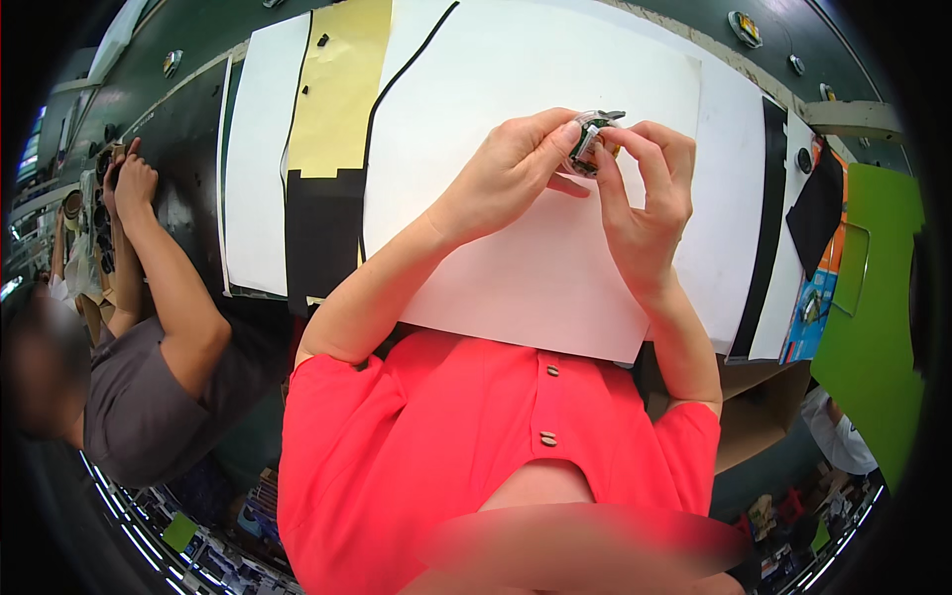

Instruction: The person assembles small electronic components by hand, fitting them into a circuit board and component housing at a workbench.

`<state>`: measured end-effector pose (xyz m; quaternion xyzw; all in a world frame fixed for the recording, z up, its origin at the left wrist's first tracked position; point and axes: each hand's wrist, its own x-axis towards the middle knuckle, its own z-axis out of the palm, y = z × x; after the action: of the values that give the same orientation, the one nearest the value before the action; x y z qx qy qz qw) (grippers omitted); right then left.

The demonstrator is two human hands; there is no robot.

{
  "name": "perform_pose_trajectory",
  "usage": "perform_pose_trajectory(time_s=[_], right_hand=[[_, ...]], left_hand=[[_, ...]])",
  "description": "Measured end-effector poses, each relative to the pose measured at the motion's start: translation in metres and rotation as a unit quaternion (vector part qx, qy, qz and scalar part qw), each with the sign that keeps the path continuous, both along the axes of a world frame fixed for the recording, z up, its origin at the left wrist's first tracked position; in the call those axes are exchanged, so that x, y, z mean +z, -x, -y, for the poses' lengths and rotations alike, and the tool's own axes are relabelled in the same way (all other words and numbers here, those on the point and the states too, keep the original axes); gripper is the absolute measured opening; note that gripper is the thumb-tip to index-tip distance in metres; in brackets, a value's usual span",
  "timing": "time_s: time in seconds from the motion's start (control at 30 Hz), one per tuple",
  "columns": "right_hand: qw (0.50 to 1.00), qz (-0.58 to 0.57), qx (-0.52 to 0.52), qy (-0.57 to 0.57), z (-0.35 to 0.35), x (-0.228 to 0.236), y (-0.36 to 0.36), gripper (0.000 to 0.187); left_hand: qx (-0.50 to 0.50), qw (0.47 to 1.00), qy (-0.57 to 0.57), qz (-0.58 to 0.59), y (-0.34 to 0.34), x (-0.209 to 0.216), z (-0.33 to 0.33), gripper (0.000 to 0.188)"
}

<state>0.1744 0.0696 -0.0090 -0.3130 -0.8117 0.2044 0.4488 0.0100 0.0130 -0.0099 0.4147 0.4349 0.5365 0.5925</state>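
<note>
Above the white work surface, my left hand (516,169) is closed around a small rounded device (583,159) with a clear shell. Green circuit board, a pale part and a bit of yellow show inside it. My right hand (650,188) meets the device from the right, thumb and forefinger pinched together at its inner side. Whatever small part those fingertips grip is too tiny to make out. A grey piece sticks out at the device's top right.
White sheets (476,288) cover the table. On the left lie a yellow strip (342,79) with small black bits, a black patch (325,233) and a black cord (397,79). A green board (878,297) stands right. Another person (159,367) works at far left. Similar devices (744,30) sit beyond.
</note>
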Motion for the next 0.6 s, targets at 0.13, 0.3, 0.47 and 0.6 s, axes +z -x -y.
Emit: perform_pose_trajectory(time_s=[0.13,0.3,0.47,0.6], right_hand=[[0.994,0.002,0.023,0.109,0.004,0.000,-0.002,0.016],[0.940,-0.078,0.080,0.323,0.004,0.004,-0.006,0.009],[0.898,-0.062,0.112,0.420,0.006,0.015,-0.010,0.010],[0.904,-0.089,0.121,0.400,0.009,0.015,-0.009,0.009]], left_hand=[[-0.006,0.995,0.028,-0.097,0.005,0.009,0.001,0.038],[-0.005,0.990,0.051,-0.133,0.008,0.008,0.001,0.038],[0.001,0.995,0.022,-0.100,0.003,0.002,0.002,0.043],[-0.024,0.995,0.043,-0.086,0.006,0.009,0.000,0.045]])
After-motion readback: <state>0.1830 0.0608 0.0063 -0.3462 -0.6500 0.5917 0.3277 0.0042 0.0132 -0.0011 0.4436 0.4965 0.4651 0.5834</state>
